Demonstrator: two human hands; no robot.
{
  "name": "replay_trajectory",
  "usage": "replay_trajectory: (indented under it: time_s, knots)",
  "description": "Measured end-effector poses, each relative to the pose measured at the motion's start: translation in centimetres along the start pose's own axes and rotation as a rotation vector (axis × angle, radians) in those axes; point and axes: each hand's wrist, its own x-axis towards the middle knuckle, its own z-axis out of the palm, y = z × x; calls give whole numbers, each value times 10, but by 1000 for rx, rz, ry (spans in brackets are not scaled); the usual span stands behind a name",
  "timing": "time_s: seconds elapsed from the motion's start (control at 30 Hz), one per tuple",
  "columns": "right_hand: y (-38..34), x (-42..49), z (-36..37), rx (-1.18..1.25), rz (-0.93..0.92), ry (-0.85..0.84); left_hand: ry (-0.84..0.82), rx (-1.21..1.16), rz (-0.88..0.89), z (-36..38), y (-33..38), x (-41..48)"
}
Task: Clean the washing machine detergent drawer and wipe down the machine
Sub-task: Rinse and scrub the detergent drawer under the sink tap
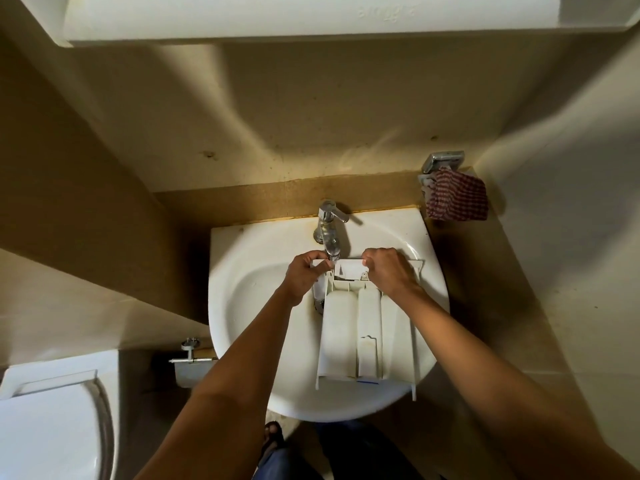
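Observation:
The white detergent drawer point(349, 336) lies lengthwise over the white sink point(249, 299), its far end under the chrome tap point(329, 226). Three long compartments face up. My left hand point(306, 273) grips the drawer's far left corner, fingers curled over its edge. My right hand point(388, 268) grips the far right part of the drawer, fingers curled round the end wall. I cannot tell whether water is running from the spout. The washing machine is not in view.
A red-and-white checked cloth point(455, 199) hangs on a chrome holder point(443, 161) at the back right of the counter. A white toilet lid point(45, 424) sits at lower left, with a wall valve point(190, 351) beside the sink. A white cabinet point(311, 19) hangs overhead.

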Motion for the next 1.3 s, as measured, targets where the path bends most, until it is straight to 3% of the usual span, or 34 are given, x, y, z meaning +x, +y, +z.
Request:
replay_trajectory:
  time_s: [0.13, 0.33, 0.7, 0.87, 1.03, 1.3]
  knots:
    - [1, -1, -2, 21, 48, -14, -40, -19, -36, 3, 7, -1]
    - [0, -4, -5, 31, 77, 9, 32, -26, -121, 17, 7, -2]
    - [-5, -7, 1, 174, 136, -8, 62, -5, -103, 11, 8, -18]
    - [-11, -2, 4, 184, 108, -21, 136, 133, -28, 5, 18, -29]
    - [-17, 10, 14, 318, 62, -78, 115, 415, 62, -13, 33, -44]
    - [-38, 18, 26, 604, -19, -165, 196, 644, -1, -44, 38, -62]
